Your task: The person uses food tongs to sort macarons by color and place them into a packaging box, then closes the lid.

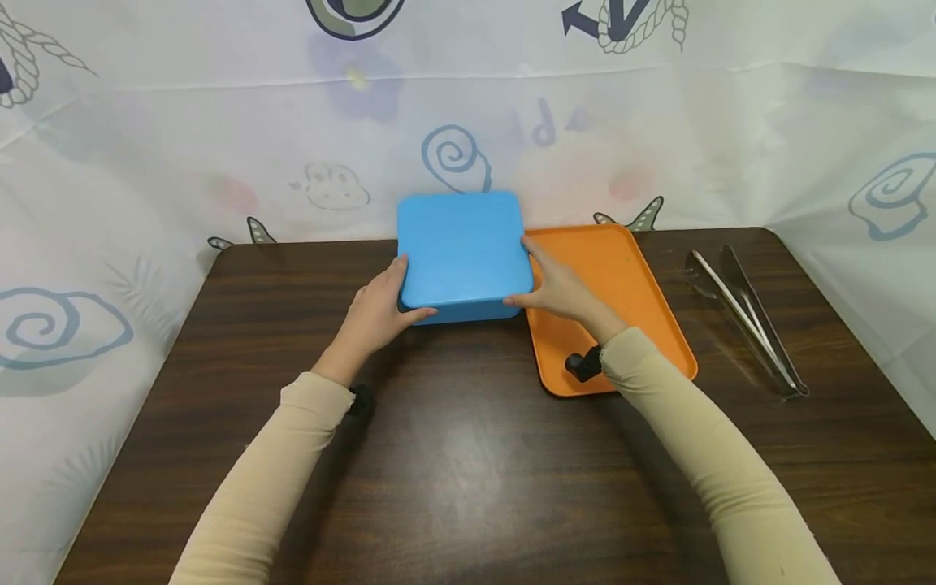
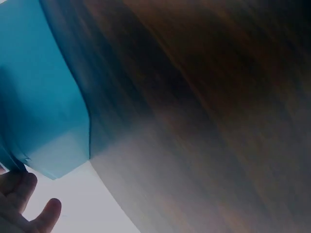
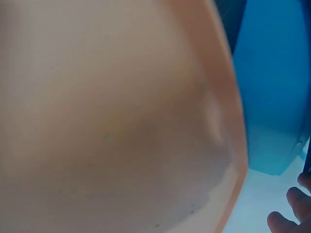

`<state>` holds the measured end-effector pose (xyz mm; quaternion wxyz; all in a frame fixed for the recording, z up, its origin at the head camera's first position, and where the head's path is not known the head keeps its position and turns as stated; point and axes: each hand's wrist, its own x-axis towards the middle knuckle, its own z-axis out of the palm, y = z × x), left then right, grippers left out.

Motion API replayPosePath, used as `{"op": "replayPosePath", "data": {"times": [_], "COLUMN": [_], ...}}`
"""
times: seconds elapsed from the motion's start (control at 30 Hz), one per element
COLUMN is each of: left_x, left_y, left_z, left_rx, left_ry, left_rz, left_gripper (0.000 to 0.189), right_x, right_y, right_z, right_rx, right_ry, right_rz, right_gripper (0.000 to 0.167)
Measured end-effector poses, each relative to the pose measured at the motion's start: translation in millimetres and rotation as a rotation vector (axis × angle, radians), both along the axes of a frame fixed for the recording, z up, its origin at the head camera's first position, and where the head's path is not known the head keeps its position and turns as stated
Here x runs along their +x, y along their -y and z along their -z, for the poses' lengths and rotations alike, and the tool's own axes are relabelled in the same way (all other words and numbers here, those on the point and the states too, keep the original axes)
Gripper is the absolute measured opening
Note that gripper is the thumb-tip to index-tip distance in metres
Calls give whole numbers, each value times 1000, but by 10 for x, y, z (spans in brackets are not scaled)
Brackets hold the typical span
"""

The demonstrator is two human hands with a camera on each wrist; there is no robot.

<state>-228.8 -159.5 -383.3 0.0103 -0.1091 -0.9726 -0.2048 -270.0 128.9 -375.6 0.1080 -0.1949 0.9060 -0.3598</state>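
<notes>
A blue lidded box (image 1: 464,252) sits at the back middle of the dark table. My left hand (image 1: 374,310) grips its left front corner, thumb along the front and fingers up the left side. On the opposite side my right hand (image 1: 559,284) holds the right front corner the same way, its thumb on the front face. In the left wrist view the box wall (image 2: 43,97) fills the upper left, with fingertips (image 2: 29,182) at the lid's edge. The right wrist view has fingertips (image 3: 294,196) below the box's lid edge.
An orange tray (image 1: 621,268) lies right beside the box, under my right forearm. Farther right, metal tongs (image 1: 753,325) rest on the brown wooden table (image 1: 453,471). A white patterned cloth (image 1: 278,146) hangs behind and around the table's edges.
</notes>
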Motion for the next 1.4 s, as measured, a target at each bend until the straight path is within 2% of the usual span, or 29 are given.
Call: {"op": "replayPosePath", "data": {"times": [0.1,0.23,0.33,0.5,0.57,0.87,1.03,1.23,1.4], "left_x": [11,9,1,-19,-28,-32,-37,-49,-63], "left_y": [5,5,8,36,49,44,32,23,32], "left_z": [27,52,58,68,78,103,108,101,113], "left_rx": [-69,-81,-47,65,97,108,113,128,137], "left_ry": [6,6,39,134,150,132,118,140,136], "left_rz": [19,27,22,13,17,27,12,-14,-14], "left_gripper": [98,93,91,91,91,93,95,97,96], "right_x": [-7,-15,-19,-24,-26,-18,-13,-21,-26], "right_y": [-10,7,30,75,97,143,154,176,191], "right_z": [66,118,141,161,168,229,230,213,196], "right_rx": [-4,-21,-3,35,40,150,144,159,116], "right_ry": [2,11,1,-23,-29,-59,-72,-74,-36], "right_rz": [-29,-36,-34,-45,-45,-16,-13,-17,-18], "right_gripper": [104,105,105,101,101,101,99,98,100]}}
